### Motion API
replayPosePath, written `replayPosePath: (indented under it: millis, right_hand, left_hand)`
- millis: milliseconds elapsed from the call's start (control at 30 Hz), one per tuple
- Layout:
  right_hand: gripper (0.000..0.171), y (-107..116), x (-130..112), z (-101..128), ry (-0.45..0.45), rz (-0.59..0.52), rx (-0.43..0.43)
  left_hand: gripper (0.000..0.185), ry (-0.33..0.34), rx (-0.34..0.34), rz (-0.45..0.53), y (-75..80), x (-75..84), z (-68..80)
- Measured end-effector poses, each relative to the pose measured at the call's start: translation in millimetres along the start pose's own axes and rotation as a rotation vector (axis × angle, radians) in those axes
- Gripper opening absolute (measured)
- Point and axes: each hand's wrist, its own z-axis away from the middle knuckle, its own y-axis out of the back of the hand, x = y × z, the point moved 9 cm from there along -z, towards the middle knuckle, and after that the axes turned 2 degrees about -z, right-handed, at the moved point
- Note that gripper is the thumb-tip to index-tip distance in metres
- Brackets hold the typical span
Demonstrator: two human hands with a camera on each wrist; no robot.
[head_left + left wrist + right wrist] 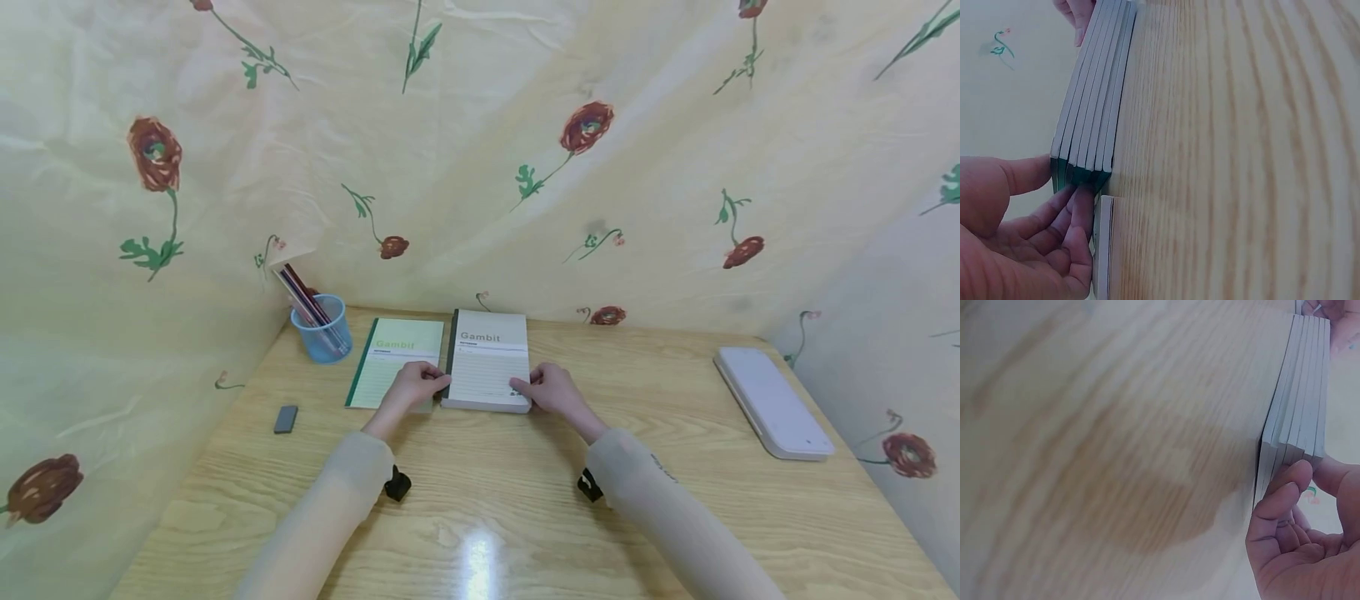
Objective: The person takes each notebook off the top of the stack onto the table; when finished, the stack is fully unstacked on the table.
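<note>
A stack of several "Gambit" notebooks (486, 360) lies on the wooden table (525, 508) in the head view. My left hand (412, 387) grips the stack's near-left corner, thumb on top and fingers at the green spines (1079, 176). My right hand (550, 388) pinches the near-right corner, thumb above and fingers curled at the page edges (1294, 434). One more Gambit notebook (396, 361) lies flat just left of the stack, partly under my left hand; its edge (1105, 247) shows in the left wrist view.
A blue cup (323, 335) with pencils stands at the back left. A small dark eraser (286, 418) lies left of my left forearm. A white flat case (771, 402) lies at the right. Floral cloth (480, 167) walls the table on three sides.
</note>
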Motion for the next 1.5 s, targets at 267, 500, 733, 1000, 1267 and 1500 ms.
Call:
replayPosePath:
  millis: [267,500,733,1000,1267,1500]
  right_hand:
    - [0.031,1.9,6.3,-1.2,-0.037,-0.018,0.005]
    - [0.033,9.3,14.7,1.1,-0.074,-0.073,0.000]
    - [0.030,27.1,33.4,2.4,-0.092,-0.245,0.007]
    - [0.030,65.0,59.6,8.8,-0.094,-0.301,0.007]
    - [0.030,94.0,90.5,19.3,-0.105,-0.320,-0.020]
    - [0.032,100.8,112.1,26.6,-0.160,-0.296,-0.032]
  left_hand:
    - [0.026,-0.032,-0.002,0.005,0.0,0.7,0.3]
    - [0.024,-0.033,0.008,0.011,-0.2,0.7,1.1]
    - [0.022,-0.013,0.004,0.026,-1.9,-0.6,1.0]
    - [0.021,-0.027,0.006,0.034,-0.4,0.0,2.1]
    - [0.022,-0.023,0.012,0.025,0.3,1.4,2.4]
    - [0.023,-0.007,0.010,0.020,-1.0,0.1,3.0]
